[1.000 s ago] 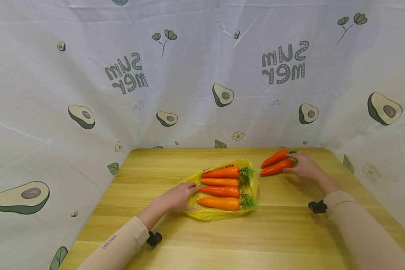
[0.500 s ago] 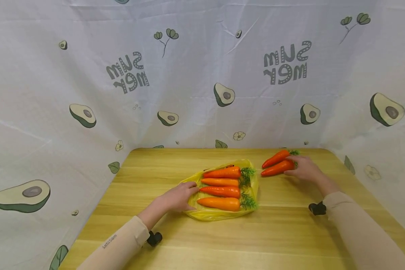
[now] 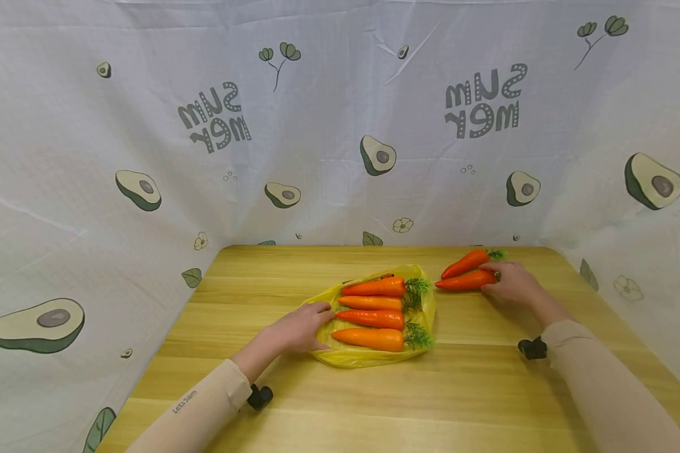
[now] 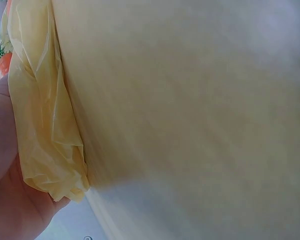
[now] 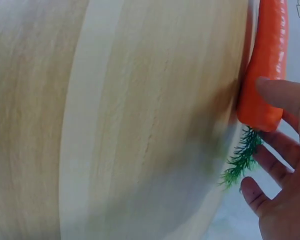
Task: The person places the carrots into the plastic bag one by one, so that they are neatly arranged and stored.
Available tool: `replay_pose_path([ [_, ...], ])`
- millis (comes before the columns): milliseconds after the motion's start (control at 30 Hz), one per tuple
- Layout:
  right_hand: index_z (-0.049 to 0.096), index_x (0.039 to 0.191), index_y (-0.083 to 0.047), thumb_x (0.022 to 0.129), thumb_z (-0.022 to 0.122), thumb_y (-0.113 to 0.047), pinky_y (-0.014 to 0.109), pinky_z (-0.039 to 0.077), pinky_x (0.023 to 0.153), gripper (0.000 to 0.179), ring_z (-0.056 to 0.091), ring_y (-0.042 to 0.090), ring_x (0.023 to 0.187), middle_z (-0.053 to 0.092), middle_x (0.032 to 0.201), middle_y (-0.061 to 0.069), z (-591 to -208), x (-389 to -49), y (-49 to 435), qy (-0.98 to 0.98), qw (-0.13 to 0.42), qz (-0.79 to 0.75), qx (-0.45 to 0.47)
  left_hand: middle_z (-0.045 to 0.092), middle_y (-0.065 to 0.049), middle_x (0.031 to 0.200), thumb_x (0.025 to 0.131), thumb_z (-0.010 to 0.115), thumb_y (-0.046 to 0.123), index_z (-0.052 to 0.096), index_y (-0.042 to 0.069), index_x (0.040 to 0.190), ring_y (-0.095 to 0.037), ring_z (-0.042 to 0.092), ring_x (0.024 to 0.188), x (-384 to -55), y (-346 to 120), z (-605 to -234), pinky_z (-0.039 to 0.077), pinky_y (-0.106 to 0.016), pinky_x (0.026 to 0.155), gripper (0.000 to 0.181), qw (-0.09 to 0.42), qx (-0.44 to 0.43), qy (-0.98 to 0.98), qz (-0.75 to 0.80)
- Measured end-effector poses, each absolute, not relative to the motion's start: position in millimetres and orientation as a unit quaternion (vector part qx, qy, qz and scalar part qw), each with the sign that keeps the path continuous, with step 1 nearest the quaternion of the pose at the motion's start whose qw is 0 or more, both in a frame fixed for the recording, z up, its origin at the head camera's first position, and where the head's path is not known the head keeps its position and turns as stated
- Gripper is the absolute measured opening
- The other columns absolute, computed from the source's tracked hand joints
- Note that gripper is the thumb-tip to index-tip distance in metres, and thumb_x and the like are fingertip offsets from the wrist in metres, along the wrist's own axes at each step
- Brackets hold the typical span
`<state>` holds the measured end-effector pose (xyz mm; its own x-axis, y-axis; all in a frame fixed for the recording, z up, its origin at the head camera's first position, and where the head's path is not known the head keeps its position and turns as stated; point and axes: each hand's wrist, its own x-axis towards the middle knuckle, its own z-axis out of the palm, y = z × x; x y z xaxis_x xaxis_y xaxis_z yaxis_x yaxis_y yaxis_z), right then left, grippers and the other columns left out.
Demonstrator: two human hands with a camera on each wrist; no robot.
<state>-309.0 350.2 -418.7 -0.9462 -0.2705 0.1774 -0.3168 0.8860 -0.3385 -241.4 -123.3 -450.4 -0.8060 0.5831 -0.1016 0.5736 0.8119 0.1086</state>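
Observation:
Several orange carrots point(image 3: 368, 340) with green tops lie side by side in a yellow plastic bag point(image 3: 351, 361) in the head view. At the bag's left end, my left hand point(image 3: 297, 329) holds its edge; the left wrist view shows the crumpled bag point(image 4: 45, 125) against the palm. To the right of the bag, two redder carrots lie near the table's back edge. My right hand point(image 3: 512, 283) grips the nearer carrot point(image 3: 461, 280) at its thick end. The thumb presses on this carrot point(image 5: 262, 100) in the right wrist view, and its green top hangs by the fingers.
The farther loose carrot point(image 3: 466, 263) lies just behind the gripped one. A wooden table point(image 3: 374, 402) carries everything. White cloth point(image 3: 317, 126) printed with avocados hangs behind and at both sides. Black wrist cameras sit under both sleeves.
My right hand has turned the nearer loose carrot slightly, and its tip now points a little more to the left, farther from the other carrot. The left hand stays at the bag.

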Motion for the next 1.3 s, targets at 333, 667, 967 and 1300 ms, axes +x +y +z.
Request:
replay_pose_path([
  [333, 0.061, 0.132, 0.005, 0.088, 0.073, -0.021, 0.073, 0.038, 0.099, 0.052, 0.047, 0.057, 0.117, 0.06, 0.126, 0.036, -436, -341, 373, -0.98, 0.022, 0.131, 0.147, 0.047, -0.012, 0.152, 0.087, 0.076, 0.048, 0.05, 0.009, 0.148, -0.028, 0.045, 0.141, -242, -124, -451, 0.035, -0.047, 0.12, 0.077, 0.058, 0.309, 0.949, 0.033],
  [667, 0.062, 0.131, 0.004, 0.09, 0.073, -0.023, 0.071, 0.042, 0.096, 0.051, 0.051, 0.055, 0.114, 0.061, 0.128, 0.033, -434, -338, 374, -0.981, 0.026, 0.092, 0.169, 0.047, -0.012, 0.152, 0.088, 0.076, 0.047, 0.051, 0.008, 0.148, -0.029, 0.045, 0.141, -242, -124, -451, 0.036, -0.049, 0.119, 0.076, 0.06, 0.311, 0.948, 0.036],
  [967, 0.063, 0.13, 0.004, 0.089, 0.075, -0.025, 0.071, 0.043, 0.095, 0.051, 0.05, 0.055, 0.114, 0.06, 0.128, 0.034, -433, -334, 376, -0.982, 0.026, 0.082, 0.166, 0.047, -0.012, 0.152, 0.088, 0.076, 0.048, 0.051, 0.008, 0.148, -0.029, 0.045, 0.141, -242, -123, -451, 0.036, -0.049, 0.119, 0.076, 0.058, 0.312, 0.948, 0.035],
  [1300, 0.064, 0.131, 0.002, 0.089, 0.074, -0.028, 0.072, 0.042, 0.095, 0.052, 0.051, 0.054, 0.114, 0.061, 0.126, 0.034, -431, -332, 382, -0.983, 0.03, 0.082, 0.163, 0.047, -0.012, 0.152, 0.088, 0.076, 0.047, 0.051, 0.009, 0.148, -0.028, 0.044, 0.142, -242, -123, -451, 0.035, -0.049, 0.12, 0.076, 0.058, 0.31, 0.948, 0.038],
])
